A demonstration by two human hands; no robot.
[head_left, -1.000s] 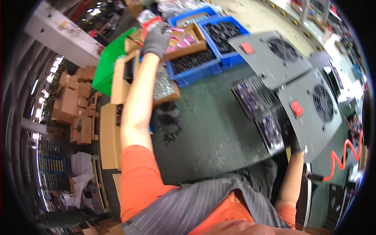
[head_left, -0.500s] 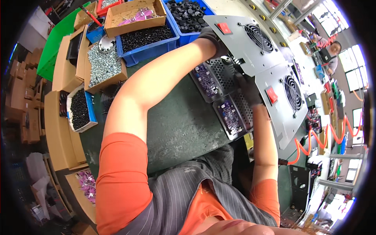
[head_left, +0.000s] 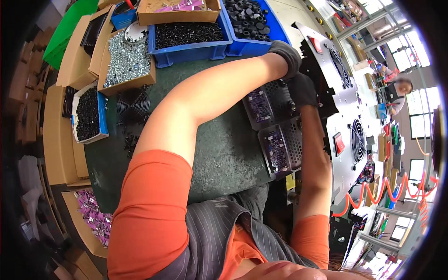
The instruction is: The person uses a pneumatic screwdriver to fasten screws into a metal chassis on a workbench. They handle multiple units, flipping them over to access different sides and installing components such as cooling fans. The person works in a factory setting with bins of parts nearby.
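Two silver metal panels stand tilted at the right of the bench, each with a red rocker switch and a round black fan grille: a far panel point(head_left: 322, 49) and a near panel point(head_left: 343, 175). My left hand point(head_left: 285, 56), in a dark glove, is against the far panel's left edge, its fingers hidden. Just below it, my gloved right hand point(head_left: 302, 89) is curled at the panel's dark inner side; what it holds cannot be made out. Beneath the hands lie two open metal housings with purple circuit boards, a far board point(head_left: 259, 106) and a near board point(head_left: 276, 151).
Blue bins hold black screws point(head_left: 189, 35) and black round caps point(head_left: 247, 21). A cardboard box has silver screws point(head_left: 128, 58), with a small box of black screws point(head_left: 88, 114) nearby. A loose fan grille point(head_left: 133, 103) lies left. An orange coiled hose point(head_left: 373, 191) hangs right; another person sits beyond.
The far panel has tipped up more steeply, showing its dark inner side. My right hand has moved up close to my left. The whole view has shifted slightly.
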